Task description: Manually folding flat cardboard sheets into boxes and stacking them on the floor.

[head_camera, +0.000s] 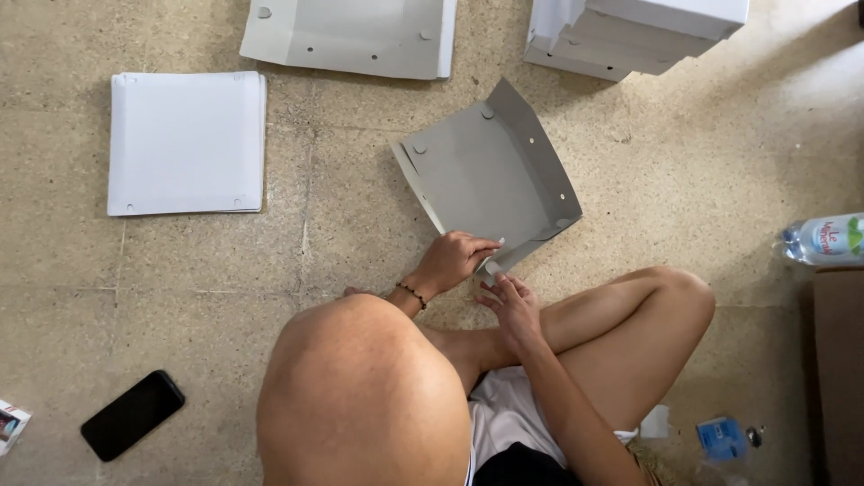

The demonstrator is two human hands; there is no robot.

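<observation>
A stack of flat white sheets lies squarely on the speckled floor at upper left, and a flat grey cardboard blank with small holes reaches out of view at the top edge. At top right sits a pile of folded white boxes. A black phone lies face up at lower left, a clear water bottle lies on its side at the right edge, and a second bottle with a blue label lies at lower right.
</observation>
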